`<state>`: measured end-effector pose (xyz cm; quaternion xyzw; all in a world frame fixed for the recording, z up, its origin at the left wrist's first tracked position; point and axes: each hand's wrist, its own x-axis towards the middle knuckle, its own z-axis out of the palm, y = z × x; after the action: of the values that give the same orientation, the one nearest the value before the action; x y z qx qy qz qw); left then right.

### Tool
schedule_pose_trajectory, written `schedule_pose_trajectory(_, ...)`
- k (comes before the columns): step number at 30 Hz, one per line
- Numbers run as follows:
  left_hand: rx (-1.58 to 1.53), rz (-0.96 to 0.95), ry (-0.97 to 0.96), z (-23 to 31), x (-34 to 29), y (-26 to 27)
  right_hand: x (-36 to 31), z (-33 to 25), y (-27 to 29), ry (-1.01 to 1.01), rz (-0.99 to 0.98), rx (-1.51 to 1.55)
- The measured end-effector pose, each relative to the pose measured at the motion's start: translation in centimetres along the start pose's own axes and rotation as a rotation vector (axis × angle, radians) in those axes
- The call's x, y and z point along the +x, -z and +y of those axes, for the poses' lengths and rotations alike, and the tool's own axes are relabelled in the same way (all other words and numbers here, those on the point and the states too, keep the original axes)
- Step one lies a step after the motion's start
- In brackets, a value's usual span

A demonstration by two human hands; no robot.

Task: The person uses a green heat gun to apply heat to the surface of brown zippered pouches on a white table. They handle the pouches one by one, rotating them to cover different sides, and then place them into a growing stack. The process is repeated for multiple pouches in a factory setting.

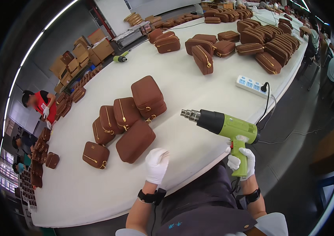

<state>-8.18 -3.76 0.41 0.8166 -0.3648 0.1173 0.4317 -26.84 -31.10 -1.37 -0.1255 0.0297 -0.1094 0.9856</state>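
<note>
My right hand (246,164), in a white glove, is wrapped round the handle of a green and black heat gun (230,125). The gun's stepped metal nozzle points left over the table's near edge. My left hand (157,165), also gloved, is curled into a fist above the white tabletop (175,165), with nothing showing in it. Just beyond that fist lies a brown bag (135,141) with its smooth side up. Several more brown zippered bags, including a small one (96,154) and a larger one (148,94), are grouped behind and to its left.
A white power strip (252,85) lies near the right edge, with the black plug and cable beside the gun. Another green heat gun (120,58) rests at the far left edge. Many brown bags (253,35) crowd the far end. A person in red (43,104) works at the left side.
</note>
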Motion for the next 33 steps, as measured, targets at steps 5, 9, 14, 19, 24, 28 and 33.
schedule_pose_trajectory(5,-0.189,-0.178,0.025,1.5,8.8,-5.9,4.1,-2.7,-2.8,0.234,0.129,-0.243)
schedule_pose_trajectory(9,-0.345,-0.246,0.199,1.9,18.0,-10.3,6.6,-6.5,-3.8,0.358,0.319,-0.496)
schedule_pose_trajectory(14,-0.221,-0.154,0.244,2.9,32.3,-18.1,7.7,-10.3,-5.5,0.290,0.493,-0.638)
schedule_pose_trajectory(19,0.118,-0.137,0.318,7.0,42.9,-23.9,7.8,-14.0,-9.0,0.232,0.545,-0.783)
schedule_pose_trajectory(24,0.001,-0.164,0.476,2.8,43.5,-27.3,7.7,-18.2,-9.7,0.142,0.556,-0.875)
schedule_pose_trajectory(28,-0.062,-0.339,0.361,4.2,38.6,-23.6,7.6,-21.7,-10.0,0.004,0.524,-0.994)
schedule_pose_trajectory(33,-0.131,-0.398,0.291,6.8,26.3,-16.1,7.3,-25.0,-11.0,-0.139,0.255,-1.115)
